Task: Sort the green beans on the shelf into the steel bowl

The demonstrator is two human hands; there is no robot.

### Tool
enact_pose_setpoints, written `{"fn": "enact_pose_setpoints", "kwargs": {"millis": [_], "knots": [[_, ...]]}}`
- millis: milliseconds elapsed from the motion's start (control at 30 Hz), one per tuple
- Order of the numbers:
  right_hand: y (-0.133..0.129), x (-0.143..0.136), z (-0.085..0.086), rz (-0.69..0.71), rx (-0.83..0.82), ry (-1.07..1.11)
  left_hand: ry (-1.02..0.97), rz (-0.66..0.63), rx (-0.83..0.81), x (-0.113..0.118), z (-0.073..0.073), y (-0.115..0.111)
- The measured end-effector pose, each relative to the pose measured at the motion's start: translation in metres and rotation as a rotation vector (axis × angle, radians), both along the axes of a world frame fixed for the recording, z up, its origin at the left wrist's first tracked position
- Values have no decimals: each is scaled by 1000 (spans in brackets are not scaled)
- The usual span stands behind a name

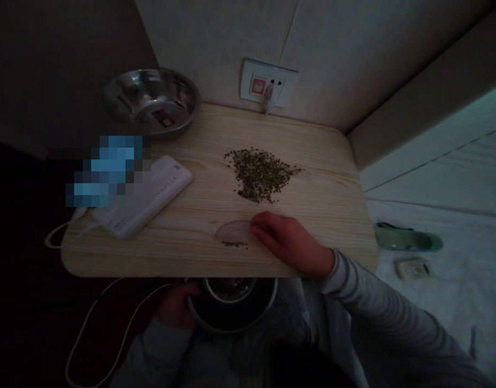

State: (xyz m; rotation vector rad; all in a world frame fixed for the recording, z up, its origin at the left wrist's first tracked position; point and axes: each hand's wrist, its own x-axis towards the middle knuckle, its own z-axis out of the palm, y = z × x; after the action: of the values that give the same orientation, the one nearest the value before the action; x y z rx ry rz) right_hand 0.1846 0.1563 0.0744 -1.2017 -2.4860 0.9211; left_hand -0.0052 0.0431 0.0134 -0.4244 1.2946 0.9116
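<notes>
With the right hand (290, 240), pinches a thin clear sheet (231, 231), rounded at the upper side, between the thumb and the bent fingers, low at the near part of the wooden table (159, 261). Just along the lower edge of the sheet, a short row of small dark grains (232, 244). Farther from the hand, around the table's middle, many greenish-brown seeds (260, 175), spread in one loose patch.

With the left hand (177, 304), below the near table edge, grips the side of a round dark bowl (232, 318), thumb over the rim; cannot tell how the other fingers lie beneath. Inside this bowl, some dark bits in a paler inner circle.

At the far left corner, a steel basin (177, 99) with a label; nearer, a white power strip (151, 202), partly covered by blue pixels. On the wall behind, a socket (252, 86).
</notes>
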Motion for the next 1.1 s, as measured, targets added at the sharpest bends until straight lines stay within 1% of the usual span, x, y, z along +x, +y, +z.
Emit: {"fn": "enact_pose_setpoints", "kwargs": {"millis": [133,267,367,533,700,800,933,1033,1100], "knots": [[-6,1,3,-8,-40,35,-44,-3,19,2,2,1],[-8,9,6,-80,-44,104,-11,8,49,1,2,0],[-12,21,8,-141,-47,105,-3,28,68,2,2,0],[-24,44,7,-216,-76,61,-4,56,-35,9,6,5],[-37,58,6,-223,-111,31,-6,37,-42,10,6,7],[-42,58,5,-204,-104,45,-6,29,-60,9,2,6],[-46,49,2,-173,-68,67,-56,-7,-47,7,-1,4],[-50,40,-1,-132,-51,75,-75,17,-12,7,-1,3],[-51,36,-4,-126,-39,64,-59,30,-36,7,-1,3]]}}
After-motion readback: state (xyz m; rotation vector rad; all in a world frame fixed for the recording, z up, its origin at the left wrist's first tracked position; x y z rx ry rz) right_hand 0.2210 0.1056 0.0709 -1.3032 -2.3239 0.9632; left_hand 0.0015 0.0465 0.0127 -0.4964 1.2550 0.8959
